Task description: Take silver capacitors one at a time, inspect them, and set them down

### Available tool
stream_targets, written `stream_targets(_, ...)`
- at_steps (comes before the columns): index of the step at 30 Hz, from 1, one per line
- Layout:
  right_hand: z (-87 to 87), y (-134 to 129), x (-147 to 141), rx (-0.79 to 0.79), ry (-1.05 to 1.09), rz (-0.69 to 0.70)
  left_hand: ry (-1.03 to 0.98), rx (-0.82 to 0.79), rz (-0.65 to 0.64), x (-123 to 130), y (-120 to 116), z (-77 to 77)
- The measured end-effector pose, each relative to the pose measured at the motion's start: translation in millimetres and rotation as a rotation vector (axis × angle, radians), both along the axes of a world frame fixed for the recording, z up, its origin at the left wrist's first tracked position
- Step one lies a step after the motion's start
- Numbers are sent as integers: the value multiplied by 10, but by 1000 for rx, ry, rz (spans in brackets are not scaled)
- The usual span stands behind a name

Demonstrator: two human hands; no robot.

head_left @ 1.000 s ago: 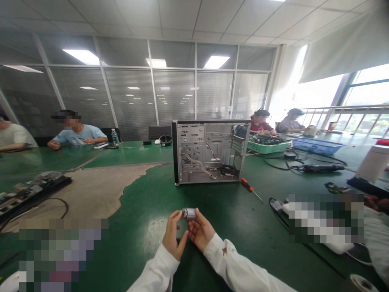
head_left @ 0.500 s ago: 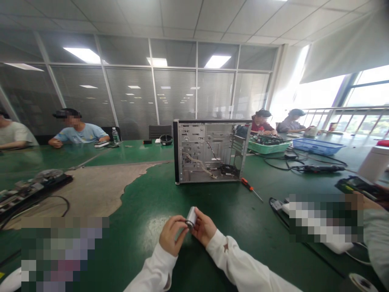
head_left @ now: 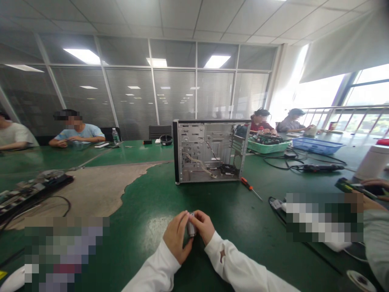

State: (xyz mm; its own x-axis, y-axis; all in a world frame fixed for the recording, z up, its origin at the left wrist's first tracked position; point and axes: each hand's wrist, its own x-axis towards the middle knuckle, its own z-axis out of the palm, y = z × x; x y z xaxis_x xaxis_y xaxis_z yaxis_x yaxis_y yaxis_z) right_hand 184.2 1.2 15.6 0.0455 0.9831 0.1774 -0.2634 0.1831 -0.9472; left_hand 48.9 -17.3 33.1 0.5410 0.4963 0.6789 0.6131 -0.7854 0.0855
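Head view: on our side of the open computer case (head_left: 209, 152), our left hand (head_left: 176, 234) and right hand (head_left: 204, 227) narrowly grip a silvery cylinder (head_left: 191, 229); its long axis looks near upright, lower end towards us, exact tilt unclear.

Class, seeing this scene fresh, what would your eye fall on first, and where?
The open computer case standing mid-picture on the green table probably draws the eye first. An orange-handled screwdriver lies by its lower right corner. In the foreground, the left hand and right hand hold a small silvery cylinder between them.
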Motion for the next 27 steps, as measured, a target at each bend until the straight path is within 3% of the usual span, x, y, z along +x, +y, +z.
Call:
stream_targets(8,-3,-1,-11,-13,-1,10,36,2,-14,-8,28,-34)
stream_targets(14,-33,37,-20,-66,131,44,-154,-127,-51,13,26,-45)
stream_targets(17,3,37,-18,-154,213,65,-405,-353,-79,45,51,-65)
stream_targets(22,103,10,-2,-212,318,70,-1056,-890,-80,58,176,-116)
stream_targets(27,138,8,30,-273,422,79,-1433,-1396,-79,-7,263,-3)
